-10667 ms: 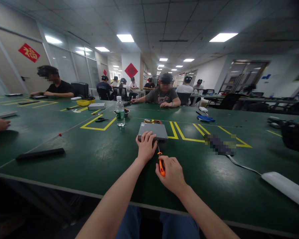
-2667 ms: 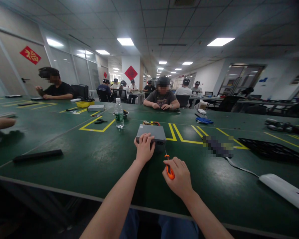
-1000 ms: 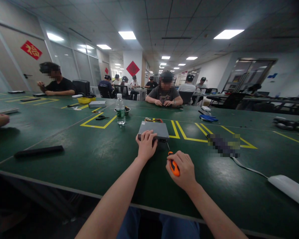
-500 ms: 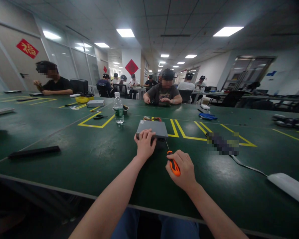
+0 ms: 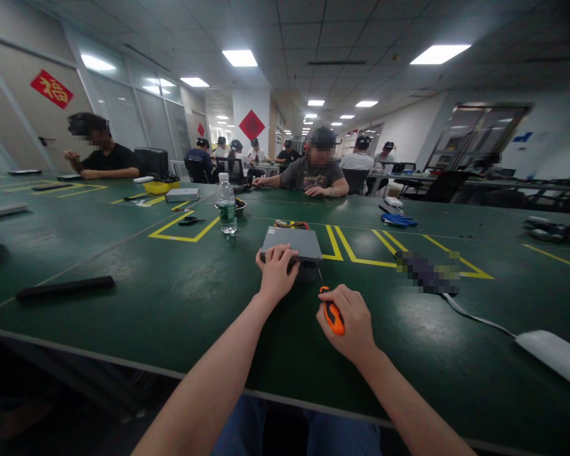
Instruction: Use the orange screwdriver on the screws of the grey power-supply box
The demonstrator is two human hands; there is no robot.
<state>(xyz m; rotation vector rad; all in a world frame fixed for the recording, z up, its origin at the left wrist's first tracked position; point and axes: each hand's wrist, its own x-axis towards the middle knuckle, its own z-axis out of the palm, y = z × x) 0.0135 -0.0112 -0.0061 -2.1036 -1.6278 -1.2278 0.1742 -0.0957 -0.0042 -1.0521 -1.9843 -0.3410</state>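
Note:
A grey metal power supply unit [image 5: 295, 242] lies on the green table in front of me, coloured wires [image 5: 292, 225] bunched behind it. My left hand [image 5: 277, 269] grips its near left edge, fingers over the top and thumb at the front face. In my right hand [image 5: 349, 316] is a screwdriver [image 5: 332, 311] with an orange and black handle. Its thin shaft points up and away to the unit's near right corner. Whether the tip touches a screw there is too small to tell.
Beyond the unit stand a water bottle [image 5: 227, 206] and a bowl [image 5: 240, 206]. Black cutters [image 5: 190, 221] lie inside yellow tape at left, a long black bar [image 5: 66, 288] nearer. Right are a blurred dark object [image 5: 425, 272] and a white cabled device [image 5: 553, 354]. A person [image 5: 318, 168] sits opposite.
The person opposite has stretched an arm out toward the bottle side. My view has shifted slightly; my hands, the power supply unit and the screwdriver keep nearly the same pose.

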